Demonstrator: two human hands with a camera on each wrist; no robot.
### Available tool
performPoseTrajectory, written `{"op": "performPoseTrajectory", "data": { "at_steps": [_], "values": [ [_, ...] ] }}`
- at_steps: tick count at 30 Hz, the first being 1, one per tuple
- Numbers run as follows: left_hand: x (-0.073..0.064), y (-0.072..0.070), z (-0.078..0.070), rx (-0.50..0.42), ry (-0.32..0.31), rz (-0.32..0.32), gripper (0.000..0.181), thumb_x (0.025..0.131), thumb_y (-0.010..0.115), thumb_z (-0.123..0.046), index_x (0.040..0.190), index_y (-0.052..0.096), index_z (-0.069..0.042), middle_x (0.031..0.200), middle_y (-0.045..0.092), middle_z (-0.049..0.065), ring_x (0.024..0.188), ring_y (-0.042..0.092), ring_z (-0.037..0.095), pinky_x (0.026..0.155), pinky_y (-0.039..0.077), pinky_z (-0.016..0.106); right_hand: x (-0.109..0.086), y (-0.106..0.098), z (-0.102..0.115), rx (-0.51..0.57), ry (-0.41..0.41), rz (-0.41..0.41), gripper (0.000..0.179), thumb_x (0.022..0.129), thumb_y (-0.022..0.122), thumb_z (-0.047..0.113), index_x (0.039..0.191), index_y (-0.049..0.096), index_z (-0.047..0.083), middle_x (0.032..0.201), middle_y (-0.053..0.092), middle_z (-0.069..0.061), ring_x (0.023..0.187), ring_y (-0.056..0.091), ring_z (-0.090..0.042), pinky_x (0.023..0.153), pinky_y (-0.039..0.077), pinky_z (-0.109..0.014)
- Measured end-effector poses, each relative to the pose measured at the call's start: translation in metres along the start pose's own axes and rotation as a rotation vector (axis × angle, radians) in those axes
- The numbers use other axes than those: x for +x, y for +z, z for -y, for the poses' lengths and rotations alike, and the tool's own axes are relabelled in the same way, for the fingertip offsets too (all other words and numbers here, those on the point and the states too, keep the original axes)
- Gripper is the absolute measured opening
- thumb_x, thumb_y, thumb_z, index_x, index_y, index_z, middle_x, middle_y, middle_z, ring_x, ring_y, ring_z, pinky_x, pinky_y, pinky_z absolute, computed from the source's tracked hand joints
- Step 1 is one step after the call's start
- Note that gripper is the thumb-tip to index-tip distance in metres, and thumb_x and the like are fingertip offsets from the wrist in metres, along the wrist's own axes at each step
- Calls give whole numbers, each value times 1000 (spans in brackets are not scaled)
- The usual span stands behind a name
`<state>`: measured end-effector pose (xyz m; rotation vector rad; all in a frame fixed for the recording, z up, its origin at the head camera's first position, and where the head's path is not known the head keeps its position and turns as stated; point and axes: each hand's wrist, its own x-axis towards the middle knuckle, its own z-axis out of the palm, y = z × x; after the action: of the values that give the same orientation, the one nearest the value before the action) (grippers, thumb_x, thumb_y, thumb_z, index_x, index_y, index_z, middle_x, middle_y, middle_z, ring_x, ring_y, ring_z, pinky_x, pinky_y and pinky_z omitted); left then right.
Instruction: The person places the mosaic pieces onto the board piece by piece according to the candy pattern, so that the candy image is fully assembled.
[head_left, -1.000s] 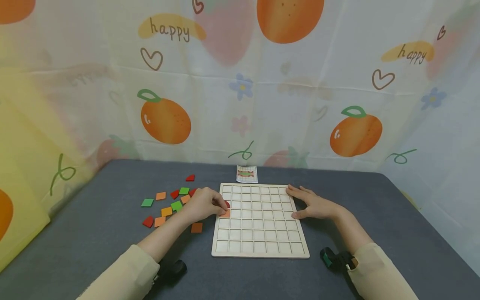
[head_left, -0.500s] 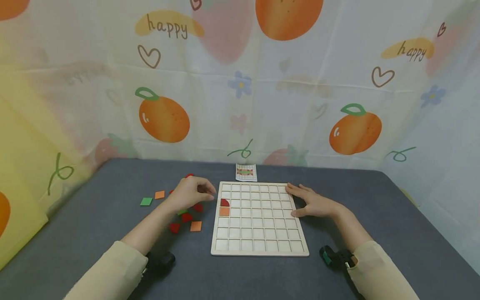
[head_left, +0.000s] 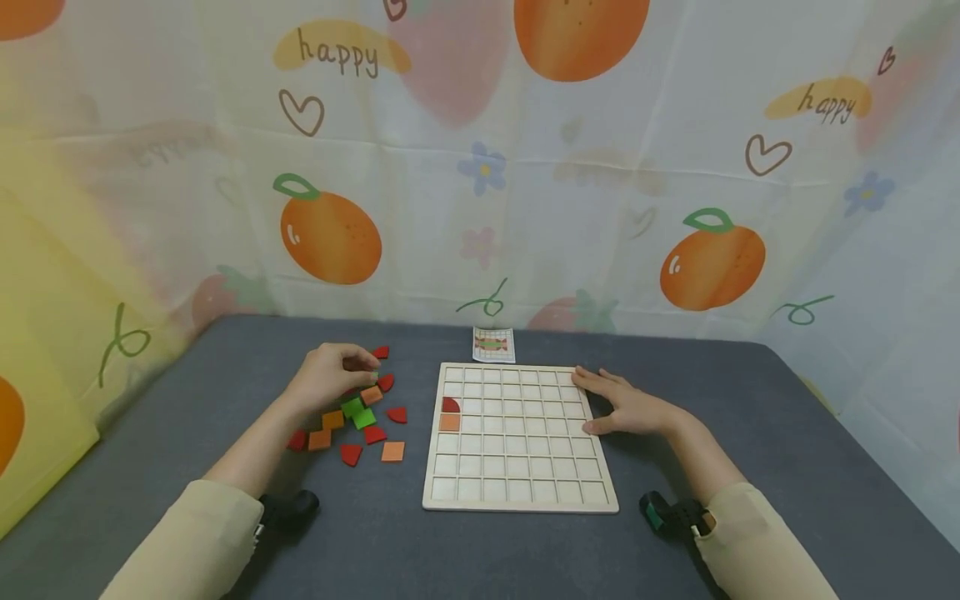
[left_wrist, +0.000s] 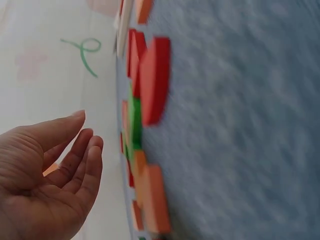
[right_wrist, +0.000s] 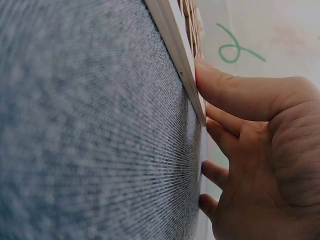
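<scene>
My left hand (head_left: 330,373) hovers over the loose pieces left of the board, fingers loosely curved. In the left wrist view a gap shows between thumb and fingertips, with nothing held. Below and beside it lie green squares (head_left: 363,418), orange squares (head_left: 319,440) and red quarter-round pieces (head_left: 351,454); the hand hides some of them. My right hand (head_left: 637,410) rests on the right edge of the pale grid board (head_left: 517,454), fingers spread and thumb on the rim. A red quarter-round piece (head_left: 450,405) and an orange square (head_left: 449,422) sit in neighbouring cells of its left column.
Behind the board lies a small printed card (head_left: 493,344) with a coloured grid pattern. The grey table (head_left: 525,558) ends at a fruit-print curtain (head_left: 480,233). Dark wrist devices sit at both sleeves.
My left hand has let go of the orange square in the board's left column and moved left over the loose pieces. The right hand has stayed on the board's edge.
</scene>
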<state>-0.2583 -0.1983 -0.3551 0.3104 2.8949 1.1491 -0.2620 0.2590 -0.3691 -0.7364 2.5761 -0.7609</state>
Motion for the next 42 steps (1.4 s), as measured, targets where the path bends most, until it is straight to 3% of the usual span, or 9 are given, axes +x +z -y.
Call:
{"op": "performPoseTrajectory", "data": {
  "at_steps": [8, 24, 33, 42],
  "values": [
    [-2, -1, 17, 26, -16, 29, 22, 93, 68, -19, 111, 73, -8, 109, 74, 14, 92, 68, 21, 77, 55, 35, -1, 0, -1, -4, 7, -3, 91, 90, 70, 39, 157, 20, 4, 166, 5, -22, 150, -10, -54, 110, -3, -79],
    [-3, 1, 24, 43, -11, 39, 21, 93, 68, -18, 110, 73, -7, 106, 75, 13, 91, 69, 21, 77, 56, 35, 1, 1, -3, -3, 25, -10, 93, 88, 71, 41, 158, 20, 7, 167, 6, -19, 150, -8, -52, 110, -1, -79],
    [4, 13, 13, 103, 25, -19, 26, 92, 68, -19, 114, 72, -4, 114, 70, 18, 100, 66, 32, 78, 56, 40, 1, 1, -2, 2, 34, -10, 93, 88, 71, 40, 158, 20, 6, 167, 6, -19, 151, -8, -52, 110, -2, -79],
    [17, 29, 0, 238, 117, -66, 25, 88, 71, -12, 110, 74, 1, 110, 68, 22, 111, 58, 42, 94, 48, 55, 2, 1, -2, -6, 38, -15, 93, 88, 71, 40, 158, 20, 7, 167, 7, -19, 151, -7, -52, 111, -1, -79]
  ]
}}
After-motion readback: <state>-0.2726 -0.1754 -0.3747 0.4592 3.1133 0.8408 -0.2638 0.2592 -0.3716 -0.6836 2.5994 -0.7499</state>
